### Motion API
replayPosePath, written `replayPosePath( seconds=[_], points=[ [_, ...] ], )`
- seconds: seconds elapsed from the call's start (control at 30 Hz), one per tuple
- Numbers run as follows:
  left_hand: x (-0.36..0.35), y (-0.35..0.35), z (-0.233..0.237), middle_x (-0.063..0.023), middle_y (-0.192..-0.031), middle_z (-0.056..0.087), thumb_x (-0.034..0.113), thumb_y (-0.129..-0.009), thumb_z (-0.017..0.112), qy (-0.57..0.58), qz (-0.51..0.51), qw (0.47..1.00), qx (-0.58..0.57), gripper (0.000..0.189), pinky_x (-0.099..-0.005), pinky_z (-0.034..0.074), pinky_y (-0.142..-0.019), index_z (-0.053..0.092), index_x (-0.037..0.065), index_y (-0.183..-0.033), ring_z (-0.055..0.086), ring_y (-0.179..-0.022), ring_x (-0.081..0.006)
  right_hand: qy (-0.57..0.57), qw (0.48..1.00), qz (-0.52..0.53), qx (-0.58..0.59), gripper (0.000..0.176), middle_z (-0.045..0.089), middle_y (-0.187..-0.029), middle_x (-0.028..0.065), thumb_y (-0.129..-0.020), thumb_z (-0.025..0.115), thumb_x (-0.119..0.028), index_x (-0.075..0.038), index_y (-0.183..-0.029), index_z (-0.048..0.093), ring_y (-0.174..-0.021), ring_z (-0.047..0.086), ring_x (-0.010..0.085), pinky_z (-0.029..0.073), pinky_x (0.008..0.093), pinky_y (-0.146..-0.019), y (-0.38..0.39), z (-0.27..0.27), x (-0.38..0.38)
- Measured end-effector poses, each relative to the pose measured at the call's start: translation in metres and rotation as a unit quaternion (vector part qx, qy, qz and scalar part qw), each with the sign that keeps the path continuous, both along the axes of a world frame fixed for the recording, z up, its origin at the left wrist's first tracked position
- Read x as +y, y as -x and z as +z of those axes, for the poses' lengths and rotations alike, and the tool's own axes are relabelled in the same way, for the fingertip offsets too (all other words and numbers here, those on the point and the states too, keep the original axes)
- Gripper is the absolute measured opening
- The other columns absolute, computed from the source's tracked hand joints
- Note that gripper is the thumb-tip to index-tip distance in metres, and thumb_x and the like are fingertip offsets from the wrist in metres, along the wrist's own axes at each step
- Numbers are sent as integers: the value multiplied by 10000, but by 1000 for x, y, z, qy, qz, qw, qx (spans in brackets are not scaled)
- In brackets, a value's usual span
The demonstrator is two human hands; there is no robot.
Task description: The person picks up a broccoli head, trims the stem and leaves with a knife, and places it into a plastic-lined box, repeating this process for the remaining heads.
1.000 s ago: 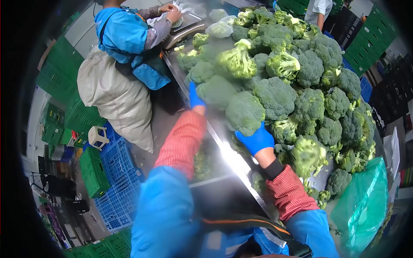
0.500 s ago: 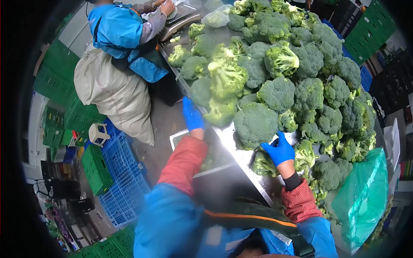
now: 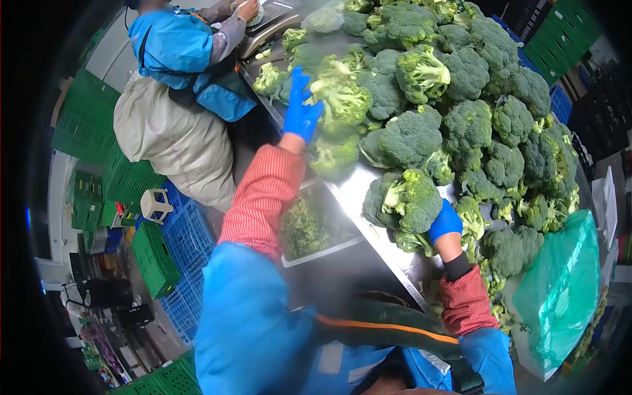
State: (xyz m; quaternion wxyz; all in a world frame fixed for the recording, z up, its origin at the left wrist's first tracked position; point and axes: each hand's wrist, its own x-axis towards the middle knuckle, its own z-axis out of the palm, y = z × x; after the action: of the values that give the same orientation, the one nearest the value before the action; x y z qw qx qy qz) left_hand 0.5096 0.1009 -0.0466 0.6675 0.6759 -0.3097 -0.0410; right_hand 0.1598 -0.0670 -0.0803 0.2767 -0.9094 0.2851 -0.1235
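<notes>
A large heap of broccoli heads (image 3: 467, 76) covers the metal table (image 3: 378, 253). My left hand (image 3: 302, 110), in a blue glove, is over the table's left edge beside pale green broccoli (image 3: 339, 95), fingers spread and nothing in them. My right hand (image 3: 446, 222), also blue-gloved, is at the right side of a broccoli head (image 3: 413, 197) turned with its pale stalks up. The fingers of that hand are mostly hidden behind the head. Below the table's edge, a white bin (image 3: 288, 262) holds green trimmings (image 3: 305, 227).
A co-worker in a blue apron (image 3: 172, 49) stands at the upper left, beside a stuffed white sack (image 3: 171, 141). Green crates (image 3: 155, 258), blue crates (image 3: 187, 243) and a small stool (image 3: 156, 205) are on the left. Green plastic (image 3: 559, 289) lies at the right.
My left hand has moved up, from beside the table edge to the pale broccoli. At my right hand, a head now shows its stalks where a domed crown was.
</notes>
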Motion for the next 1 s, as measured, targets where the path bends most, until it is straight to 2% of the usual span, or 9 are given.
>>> replayPosePath(
  seconds=[0.07,0.17,0.2,0.33,0.43,0.47,0.57,0.77,1.0],
  points=[
    [-5,-27,-8,-105,-1395,419,43,-779,649,-44,-85,993,-70,808,-334,334,-1049,272,175,-1482,415,-1269,-225,3,1000,11,-3,330,644,-968,159,-795,644,-212,-65,-1085,590,-875,628,344,499,397,-743,3,-8,-4],
    [-8,-38,-5,-96,-1346,482,66,-765,681,-139,-82,981,-104,734,-325,335,-1046,394,192,-1428,435,-1256,-228,6,999,-17,39,304,641,-983,149,-806,621,-188,-79,-1089,593,-888,627,333,498,395,-754,2,-2,-11],
    [-8,-37,-2,-79,-1260,550,81,-746,716,-91,-91,989,-79,637,-325,388,-1001,507,162,-1343,501,-1177,-211,6,998,-35,61,294,639,-983,144,-810,612,-177,-86,-1089,595,-889,627,329,497,394,-757,2,3,-13],
    [-1,-18,-1,-36,-1157,591,48,-724,762,-47,-19,996,-67,526,-287,481,-861,575,96,-1213,573,-1017,-142,137,986,-94,7,259,625,-920,171,-862,576,-137,-107,-1117,610,-835,616,354,492,407,-726,9,28,-21],
    [10,8,16,-43,-1143,595,16,-732,752,32,-18,999,29,468,-274,476,-862,582,70,-1165,574,-1018,-145,119,984,-46,-124,252,607,-872,140,-856,616,-145,-98,-1104,622,-777,609,328,490,375,-692,-6,70,-12],
    [14,12,20,-52,-1140,592,0,-745,739,29,-17,999,-4,439,-266,479,-853,576,57,-1149,571,-1018,-148,180,963,17,-199,327,595,-843,92,-813,624,-136,-120,-1140,613,-746,603,281,498,358,-637,-14,75,-12],
    [23,41,40,-44,-1136,575,-27,-760,719,-27,15,995,-91,439,-265,490,-842,551,50,-1158,566,-996,-140,96,955,73,-270,302,546,-779,105,-818,687,-162,-89,-1107,637,-653,561,251,453,348,-594,-43,94,6],
    [17,118,61,-69,-1147,547,-47,-762,700,70,-28,997,24,452,-270,456,-886,511,31,-1166,541,-1027,-152,159,939,103,-287,512,562,-877,121,-760,740,-290,-71,-1185,556,-672,568,256,462,364,-611,-93,101,36],
    [26,137,44,-98,-1142,553,-47,-770,707,-24,36,987,-157,432,-286,453,-915,497,10,-1143,552,-1034,-167,72,962,85,-251,420,562,-873,110,-734,764,-247,-44,-1014,526,-669,562,243,468,352,-634,-96,87,42]
  ],
)
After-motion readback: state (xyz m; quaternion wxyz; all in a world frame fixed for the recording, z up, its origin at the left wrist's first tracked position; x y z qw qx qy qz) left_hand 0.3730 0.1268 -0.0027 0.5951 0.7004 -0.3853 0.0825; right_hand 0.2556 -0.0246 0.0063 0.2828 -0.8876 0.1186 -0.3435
